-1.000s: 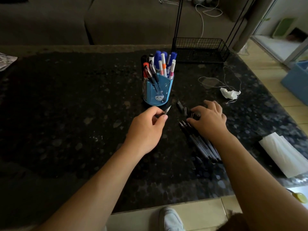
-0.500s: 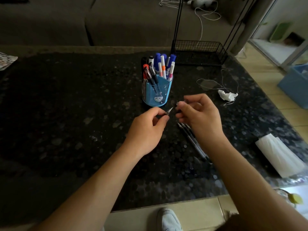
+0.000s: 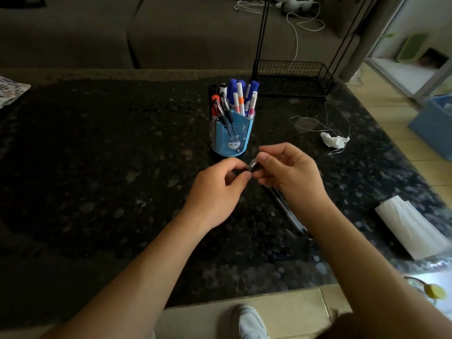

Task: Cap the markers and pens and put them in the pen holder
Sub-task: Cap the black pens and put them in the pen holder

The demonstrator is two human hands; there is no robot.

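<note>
Table [image 3: 97, 167]: black stone, speckled with pale grey flecks. Pen holder [image 3: 231, 135], at 12 o'clock from the hands: light blue, with a small white cartoon face printed low on its front. Markers [image 3: 241, 94] in the holder: dark blue caps; white barrels banded orange and pink; one red-orange cap at 9 o'clock. Pens [image 3: 285, 207] lying on the table: black, possibly partly clear. Tissue [image 3: 333, 140], at 2 o'clock: white. Wire basket [image 3: 293, 78]: black. Sofa [image 3: 73, 33]: grey-brown. Floor tiles [image 3: 281, 311]: beige.

head-worn view, facing down, hands close
</note>
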